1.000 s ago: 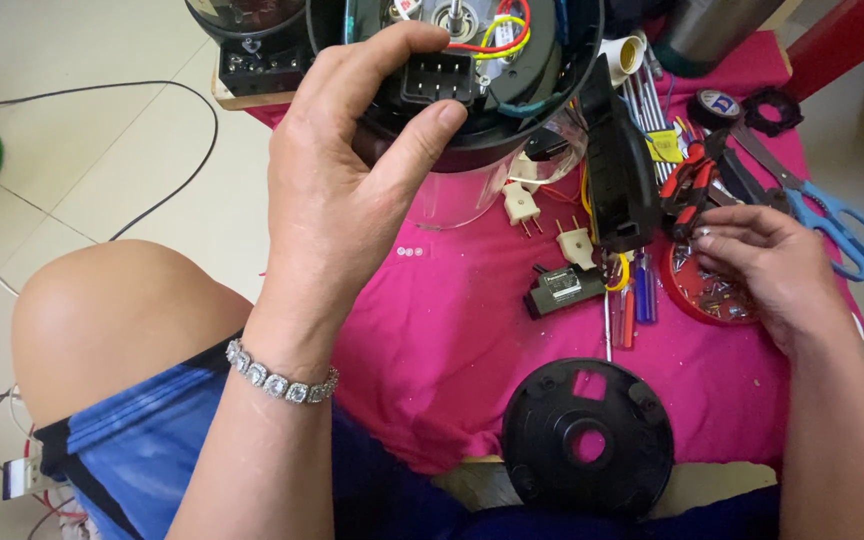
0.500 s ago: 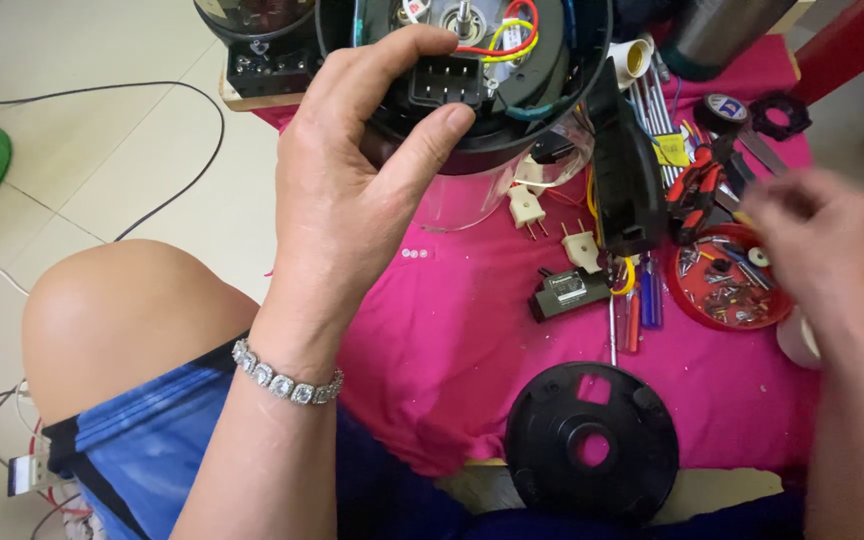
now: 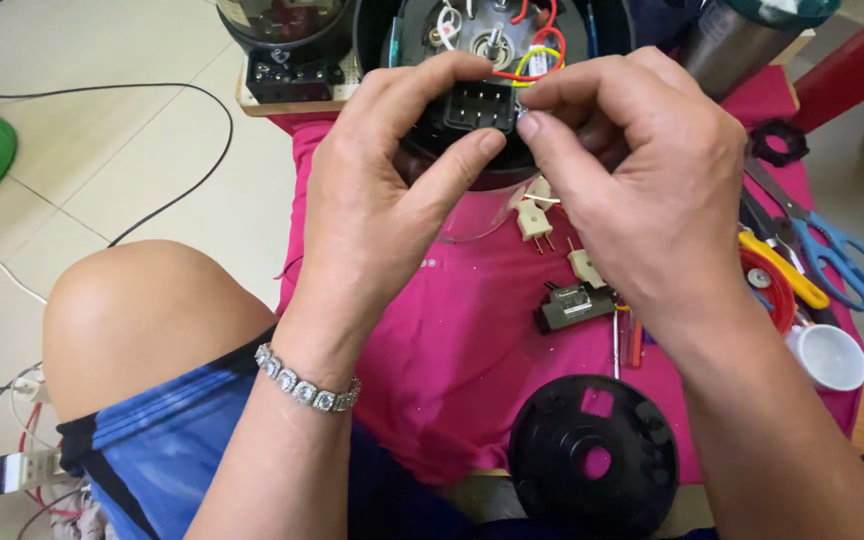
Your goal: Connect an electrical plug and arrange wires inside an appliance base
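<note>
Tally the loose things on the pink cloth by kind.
Small cream plugs: 2
Blue-handled scissors: 1
Round black cover: 1
Small white cup: 1
Black relay block: 1
Total: 6

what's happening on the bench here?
A person holds a small black socket block pinched in the left hand, against the open underside of a round black appliance with coloured wires showing. The right hand has its fingertips at the block's right edge. On the pink cloth below lie loose small parts, a black round cover, blue-handled scissors and a white cup.
</note>
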